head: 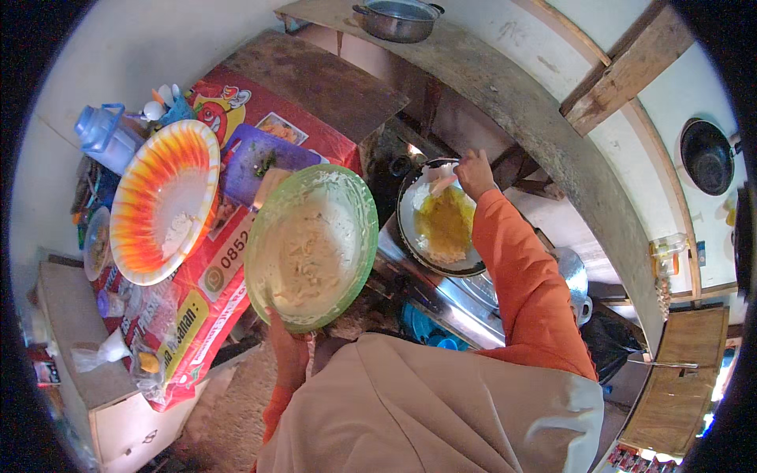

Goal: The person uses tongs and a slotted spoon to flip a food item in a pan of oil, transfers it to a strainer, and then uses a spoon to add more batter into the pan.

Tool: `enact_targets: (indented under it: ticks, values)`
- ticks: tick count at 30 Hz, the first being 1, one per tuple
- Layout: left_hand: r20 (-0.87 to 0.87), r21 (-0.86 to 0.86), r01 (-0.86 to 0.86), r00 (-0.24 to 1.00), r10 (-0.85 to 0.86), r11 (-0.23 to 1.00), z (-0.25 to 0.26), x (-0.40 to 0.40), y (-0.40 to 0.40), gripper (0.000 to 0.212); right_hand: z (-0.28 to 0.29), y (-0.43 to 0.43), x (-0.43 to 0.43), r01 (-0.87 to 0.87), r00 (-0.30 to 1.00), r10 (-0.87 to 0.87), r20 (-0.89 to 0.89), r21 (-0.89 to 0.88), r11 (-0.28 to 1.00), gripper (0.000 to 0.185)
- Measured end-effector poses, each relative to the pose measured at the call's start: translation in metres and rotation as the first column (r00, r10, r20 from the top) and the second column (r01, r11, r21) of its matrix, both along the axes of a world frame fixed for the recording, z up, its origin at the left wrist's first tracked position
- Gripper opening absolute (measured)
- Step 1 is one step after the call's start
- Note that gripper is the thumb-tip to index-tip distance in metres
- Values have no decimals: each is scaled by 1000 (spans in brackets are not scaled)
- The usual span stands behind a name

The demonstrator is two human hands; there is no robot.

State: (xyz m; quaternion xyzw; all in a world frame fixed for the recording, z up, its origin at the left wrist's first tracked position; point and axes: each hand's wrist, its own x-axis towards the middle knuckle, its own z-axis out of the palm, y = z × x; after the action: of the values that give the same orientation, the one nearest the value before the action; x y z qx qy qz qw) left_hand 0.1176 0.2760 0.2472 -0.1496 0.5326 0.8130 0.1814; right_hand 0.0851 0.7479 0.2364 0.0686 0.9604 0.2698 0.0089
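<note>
My left hand grips the near rim of a green plastic bowl, tilted, with pale batter and shredded bits in it. At the far right side of a white pan with a dark rim, my right hand is closed on a pinkish utensil, whose lower end is over the pan. Yellow food or liquid with white matter around it lies in the pan. Left of the green bowl stands an orange and white basin with some white powder. A purple cutting board holds chopped greens.
A red printed banner covers the table at left. A blue plastic jug and utensils stand behind the basin. A metal pot sits on the ledge at the top. Right of the pan is a metal pot; a black pan hangs farther right.
</note>
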Motion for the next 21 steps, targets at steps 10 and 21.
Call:
enact_targets:
  ticks: [10, 21]
  values:
    - [-34, -72, -100, 995, 98, 992, 17, 8, 8, 47, -3, 9, 7, 69, 987, -71, -144, -21, 997, 16]
    - [-69, -67, -99, 993, 94, 993, 17, 13, 9, 47, -12, 3, 18, 84, 965, -115, -234, -136, 987, 17]
